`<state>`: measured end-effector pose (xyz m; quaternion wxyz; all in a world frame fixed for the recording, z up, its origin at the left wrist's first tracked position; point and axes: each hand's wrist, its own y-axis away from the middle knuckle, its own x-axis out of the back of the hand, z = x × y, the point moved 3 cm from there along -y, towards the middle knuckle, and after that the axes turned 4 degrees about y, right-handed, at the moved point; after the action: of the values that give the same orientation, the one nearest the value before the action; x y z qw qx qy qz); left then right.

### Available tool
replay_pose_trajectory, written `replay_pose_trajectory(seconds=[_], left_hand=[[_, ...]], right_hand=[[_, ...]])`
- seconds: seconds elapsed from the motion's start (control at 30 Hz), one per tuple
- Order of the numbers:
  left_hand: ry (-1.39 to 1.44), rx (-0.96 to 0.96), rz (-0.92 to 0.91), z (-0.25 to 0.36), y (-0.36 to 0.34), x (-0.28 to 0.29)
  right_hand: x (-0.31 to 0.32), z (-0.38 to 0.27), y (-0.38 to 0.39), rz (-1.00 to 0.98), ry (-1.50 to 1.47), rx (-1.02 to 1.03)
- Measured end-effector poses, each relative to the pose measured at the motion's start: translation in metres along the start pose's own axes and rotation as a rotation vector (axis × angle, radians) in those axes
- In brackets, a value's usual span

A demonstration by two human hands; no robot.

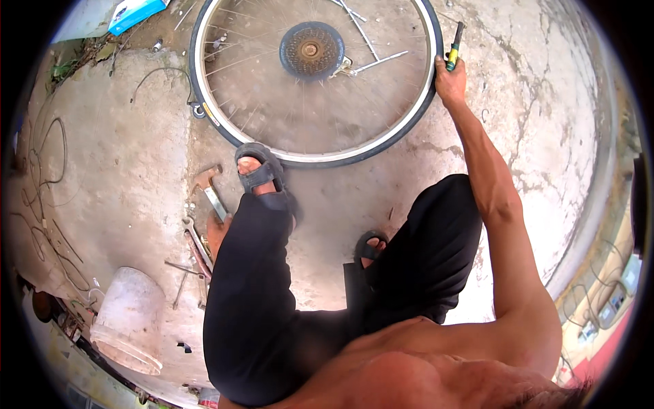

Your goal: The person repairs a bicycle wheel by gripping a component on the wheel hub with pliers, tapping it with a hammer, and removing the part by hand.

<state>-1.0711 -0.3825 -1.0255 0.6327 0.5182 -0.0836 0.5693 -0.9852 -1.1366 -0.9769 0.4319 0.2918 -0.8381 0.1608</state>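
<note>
My right hand [451,78] is closed on a yellow-and-black handled tool [452,56], against the right side of a bicycle wheel [309,50] that lies on the concrete with its rear cogs up. My left foot in a black sandal [255,174] is at the tyre's near edge. My left hand [220,235], mostly hidden by my left leg, is closed on the handle of a hammer [212,191]. Beside it lie wrenches and other metal tools [194,245].
A white bucket [127,317] stands at the lower left. Cables [51,180] lie along the left side. A blue box [133,17] is at the top left, near debris. Loose rods [381,61] show within the wheel's circle. More wires and fittings [610,300] line the right edge.
</note>
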Motion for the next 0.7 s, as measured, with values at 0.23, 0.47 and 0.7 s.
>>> replay_pose_trajectory(seconds=[0.23, 0.47, 0.7], left_hand=[[-0.045, -0.171, 0.253, -0.019, -0.001, -0.021], [-0.043, -0.182, 0.290, -0.019, -0.003, -0.031], [0.103, -0.025, 0.195, -0.041, -0.020, -0.037]], right_hand=[[0.007, 0.032, 0.127, -0.358, -0.289, -0.500], [0.053, -0.006, 0.222, -0.490, -0.709, -0.778], [0.067, -0.042, 0.036, 0.034, 0.165, 0.420]])
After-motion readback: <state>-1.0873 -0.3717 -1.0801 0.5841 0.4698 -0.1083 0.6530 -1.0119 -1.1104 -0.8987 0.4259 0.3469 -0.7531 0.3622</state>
